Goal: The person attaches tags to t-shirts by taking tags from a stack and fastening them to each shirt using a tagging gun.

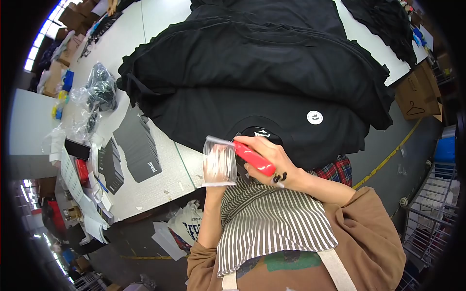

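My right hand (274,157) is wrapped round a red tagging gun (253,157) over the neckline of a black shirt (204,114). Its front end reaches the clear bundle of plastic fasteners (221,162) at my left hand (213,169). The fingers of my left hand are mostly hidden behind that bundle. Under the gun lies the shirt's neck label (262,133). A round white sticker (314,117) is on the shirt, right of the neckline. More black shirts (242,53) are piled behind it.
Grey tags (136,145) lie fanned out on the white table (167,189) at left, near a clear plastic bag (101,89) and papers (73,177). A cardboard box (418,92) stands at right, above a wire rack (432,203). Dark cloth (383,26) lies at the back right.
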`<state>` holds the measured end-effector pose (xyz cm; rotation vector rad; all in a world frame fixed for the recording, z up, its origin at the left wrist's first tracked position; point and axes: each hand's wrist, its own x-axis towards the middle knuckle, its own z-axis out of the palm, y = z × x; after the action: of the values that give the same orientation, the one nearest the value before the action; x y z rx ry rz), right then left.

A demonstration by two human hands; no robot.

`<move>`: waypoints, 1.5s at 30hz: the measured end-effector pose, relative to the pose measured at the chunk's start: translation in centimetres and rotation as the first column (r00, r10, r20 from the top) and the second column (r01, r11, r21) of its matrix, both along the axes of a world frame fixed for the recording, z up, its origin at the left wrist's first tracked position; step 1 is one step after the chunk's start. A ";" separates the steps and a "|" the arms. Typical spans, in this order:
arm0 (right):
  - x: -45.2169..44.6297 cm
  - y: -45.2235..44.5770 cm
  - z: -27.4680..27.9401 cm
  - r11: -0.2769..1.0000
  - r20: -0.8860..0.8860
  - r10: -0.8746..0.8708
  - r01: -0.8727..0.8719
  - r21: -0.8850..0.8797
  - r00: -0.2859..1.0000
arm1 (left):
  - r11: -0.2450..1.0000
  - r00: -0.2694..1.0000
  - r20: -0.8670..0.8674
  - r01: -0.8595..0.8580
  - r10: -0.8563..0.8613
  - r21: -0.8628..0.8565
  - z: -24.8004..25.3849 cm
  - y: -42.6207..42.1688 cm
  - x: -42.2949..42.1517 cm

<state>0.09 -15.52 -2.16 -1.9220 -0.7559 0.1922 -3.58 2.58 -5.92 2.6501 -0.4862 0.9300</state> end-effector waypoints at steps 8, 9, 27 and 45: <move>0.7 -4.2 3.6 0.919 -0.589 0.139 0.119 0.377 0.796 | 0.710 0.782 -0.612 -0.363 -0.121 -0.604 4.4 -0.3 -2.3; 1.4 -5.2 4.1 0.873 -0.655 0.137 0.223 0.435 0.743 | 0.720 0.758 -0.645 -0.391 -0.102 -0.573 4.6 0.3 -2.5; 0.7 -10.5 10.7 0.414 0.043 0.792 -0.484 -0.771 0.609 | 0.013 0.473 -0.499 -0.716 -0.726 -0.698 6.9 -4.3 4.0; 24.9 -12.7 7.0 0.905 -0.581 -0.233 0.393 0.165 0.780 | 0.848 0.762 -0.395 -0.522 0.514 0.096 2.8 12.5 14.8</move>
<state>25.01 -28.21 4.79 -1.5723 -0.0553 0.3882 11.20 15.09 -3.11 2.8980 0.3825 0.4576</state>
